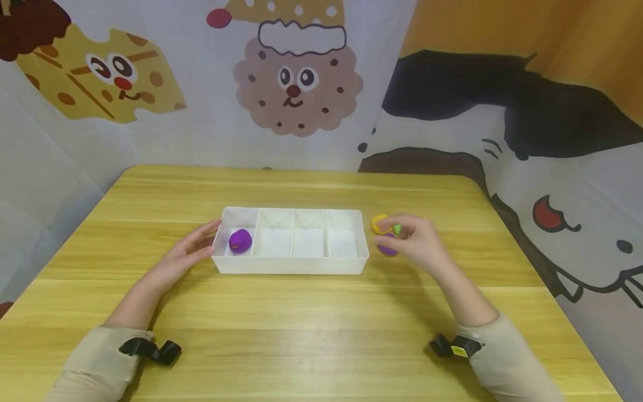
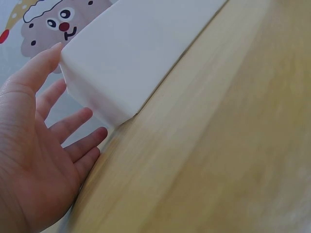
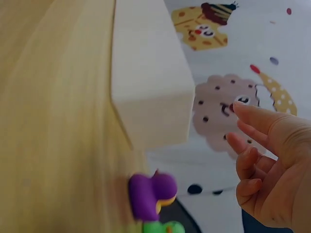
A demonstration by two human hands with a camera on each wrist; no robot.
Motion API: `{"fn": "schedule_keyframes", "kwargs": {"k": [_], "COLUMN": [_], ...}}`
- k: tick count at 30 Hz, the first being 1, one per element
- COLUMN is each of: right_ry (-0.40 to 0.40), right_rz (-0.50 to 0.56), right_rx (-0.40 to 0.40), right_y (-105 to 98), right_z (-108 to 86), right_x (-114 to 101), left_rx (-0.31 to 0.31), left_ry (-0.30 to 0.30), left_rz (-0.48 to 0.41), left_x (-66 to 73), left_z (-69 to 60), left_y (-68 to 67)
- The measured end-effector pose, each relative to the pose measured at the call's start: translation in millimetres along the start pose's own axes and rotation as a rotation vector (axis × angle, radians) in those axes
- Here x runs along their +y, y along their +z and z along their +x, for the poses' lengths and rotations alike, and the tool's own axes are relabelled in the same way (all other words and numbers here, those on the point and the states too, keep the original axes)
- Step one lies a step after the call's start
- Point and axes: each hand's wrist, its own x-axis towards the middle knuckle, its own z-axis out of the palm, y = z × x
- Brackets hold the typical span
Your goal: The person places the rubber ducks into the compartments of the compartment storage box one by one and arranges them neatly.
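A white tray (image 1: pixel 291 265) with several compartments lies on the table, a purple toy (image 1: pixel 240 240) in its leftmost one. My left hand (image 1: pixel 188 254) touches the tray's left end with relaxed fingers; the left wrist view shows the thumb of that hand (image 2: pixel 43 141) at the tray's corner (image 2: pixel 131 63). Above a small group of toys right of the tray is my right hand (image 1: pixel 414 240), thumb and fingers apart, holding nothing. That group has a purple toy (image 1: pixel 387 245), a yellow one (image 1: pixel 380 224) and a green one (image 1: pixel 397 229). The right wrist view shows the purple toy (image 3: pixel 146 196) beyond the tray's end.
The wooden table (image 1: pixel 301 335) carries the tray near its middle. Behind it hangs a cloth (image 1: pixel 201 139) printed with cartoon figures. Black wrist devices (image 1: pixel 150 350) are strapped over both sleeves.
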Motion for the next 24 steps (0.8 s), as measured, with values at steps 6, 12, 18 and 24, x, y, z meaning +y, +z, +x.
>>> {"fn": "schedule_keyframes", "kwargs": {"k": [6,12,18,24], "right_ry": [0.051,0.094,0.083,0.082], "right_rz": [-0.090,-0.171,-0.205,-0.208], "right_rx": [0.017,0.034,0.028,0.029], "right_y": [-11.7,-15.6,-12.9,-11.6], "right_z": [-4.7,-4.2,-0.5,1.7], "right_x": [19.4,34.8,49.1,59.6], "left_rx": [0.001,0.002,0.002,0.000], "left_ry": [-0.005,-0.007,-0.007,-0.005], "left_rz": [0.003,0.006,0.009,0.007], "left_x": [0.9,2.1,1.3,-0.2], "left_z": [0.2,-0.5,-0.4,0.5], "left_y": [0.3,0.9,0.8,0.0]}}
